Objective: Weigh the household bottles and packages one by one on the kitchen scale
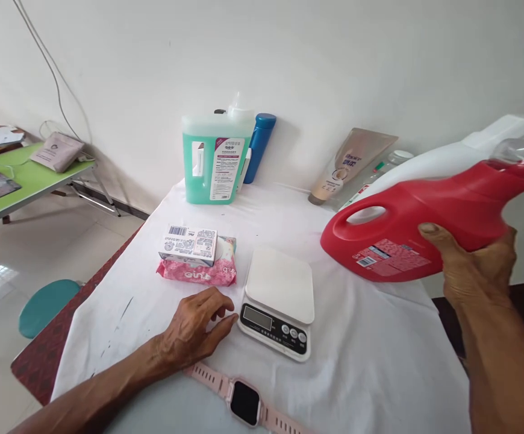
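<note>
Detergent bottle, red with a clear cap, tilts over the right side of a white-clothed table, its base toward the middle and its neck toward the right edge of view. The right hand grips it firmly below the neck, thumb across the near face. Behind it leans a white bottle, and left of that a beige squeeze tube. The left hand is half open, fingers loosely curled around nothing, its thumb tip just beside a digital scale with a bare platform. Below lies a pink smartwatch. Beyond the left hand, a small box rests on a pink wipes pack. Farther back, a jug of green liquid stands before a blue bottle.
</note>
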Demonstrator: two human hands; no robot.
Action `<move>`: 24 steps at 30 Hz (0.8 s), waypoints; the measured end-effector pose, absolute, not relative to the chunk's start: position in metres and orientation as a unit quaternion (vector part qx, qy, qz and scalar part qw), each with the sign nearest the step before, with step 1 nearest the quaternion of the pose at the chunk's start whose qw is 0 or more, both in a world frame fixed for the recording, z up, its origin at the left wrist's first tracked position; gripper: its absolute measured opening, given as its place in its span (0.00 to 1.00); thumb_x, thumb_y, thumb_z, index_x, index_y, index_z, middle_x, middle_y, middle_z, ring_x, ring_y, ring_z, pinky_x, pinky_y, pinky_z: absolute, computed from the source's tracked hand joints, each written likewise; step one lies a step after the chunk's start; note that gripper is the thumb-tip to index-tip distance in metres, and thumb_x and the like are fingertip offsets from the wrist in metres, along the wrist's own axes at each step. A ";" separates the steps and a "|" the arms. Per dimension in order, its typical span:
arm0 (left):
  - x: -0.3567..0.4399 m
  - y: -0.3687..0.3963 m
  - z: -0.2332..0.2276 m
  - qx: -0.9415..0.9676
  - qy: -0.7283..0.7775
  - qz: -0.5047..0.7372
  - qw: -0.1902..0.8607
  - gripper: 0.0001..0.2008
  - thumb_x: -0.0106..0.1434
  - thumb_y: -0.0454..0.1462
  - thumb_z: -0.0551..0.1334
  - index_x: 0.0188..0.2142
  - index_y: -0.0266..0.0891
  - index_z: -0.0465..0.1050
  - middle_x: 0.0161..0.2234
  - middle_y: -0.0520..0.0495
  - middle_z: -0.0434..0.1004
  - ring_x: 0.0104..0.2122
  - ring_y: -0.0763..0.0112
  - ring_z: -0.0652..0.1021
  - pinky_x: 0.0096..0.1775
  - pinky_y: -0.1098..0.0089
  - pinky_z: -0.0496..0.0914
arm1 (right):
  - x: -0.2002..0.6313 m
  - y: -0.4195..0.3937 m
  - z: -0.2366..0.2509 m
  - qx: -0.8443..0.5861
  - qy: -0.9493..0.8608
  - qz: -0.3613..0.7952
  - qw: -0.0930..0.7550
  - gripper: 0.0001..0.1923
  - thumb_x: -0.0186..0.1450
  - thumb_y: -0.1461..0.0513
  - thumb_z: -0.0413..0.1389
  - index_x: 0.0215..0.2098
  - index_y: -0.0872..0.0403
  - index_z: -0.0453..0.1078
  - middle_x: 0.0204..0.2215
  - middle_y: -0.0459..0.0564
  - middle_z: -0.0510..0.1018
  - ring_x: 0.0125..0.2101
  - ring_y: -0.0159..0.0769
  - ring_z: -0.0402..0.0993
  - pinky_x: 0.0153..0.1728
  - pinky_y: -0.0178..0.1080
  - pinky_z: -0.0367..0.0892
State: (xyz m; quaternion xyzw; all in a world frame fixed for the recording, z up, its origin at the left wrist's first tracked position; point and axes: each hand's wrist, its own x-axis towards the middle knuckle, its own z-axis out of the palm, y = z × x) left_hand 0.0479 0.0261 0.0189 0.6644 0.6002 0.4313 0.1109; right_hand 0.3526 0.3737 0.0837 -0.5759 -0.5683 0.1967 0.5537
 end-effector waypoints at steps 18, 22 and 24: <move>-0.055 0.037 0.092 0.619 0.734 0.279 0.011 0.40 0.62 0.52 0.68 0.68 0.42 0.58 0.59 0.37 0.67 0.58 0.48 0.73 0.58 0.48 0.70 | 0.328 0.138 0.025 -0.570 -0.624 0.333 0.419 0.25 0.62 0.41 0.61 0.48 0.47 0.70 0.45 0.53 0.79 0.48 0.51 0.76 0.46 0.52 0.74; -0.059 0.044 0.101 0.621 0.739 0.263 0.017 0.32 0.58 0.51 0.71 0.57 0.41 0.71 0.49 0.42 0.73 0.46 0.55 0.78 0.47 0.59 0.74 | 0.332 0.143 0.012 -0.574 -0.597 0.358 0.430 0.25 0.64 0.40 0.60 0.48 0.49 0.71 0.44 0.54 0.78 0.48 0.50 0.75 0.44 0.49 0.73; -0.053 0.046 0.109 0.607 0.746 0.275 -0.011 0.30 0.55 0.51 0.72 0.53 0.40 0.71 0.46 0.44 0.74 0.44 0.56 0.78 0.44 0.60 0.73 | 0.336 0.148 0.009 -0.572 -0.583 0.367 0.445 0.25 0.64 0.40 0.59 0.47 0.49 0.72 0.44 0.55 0.78 0.47 0.50 0.76 0.43 0.48 0.73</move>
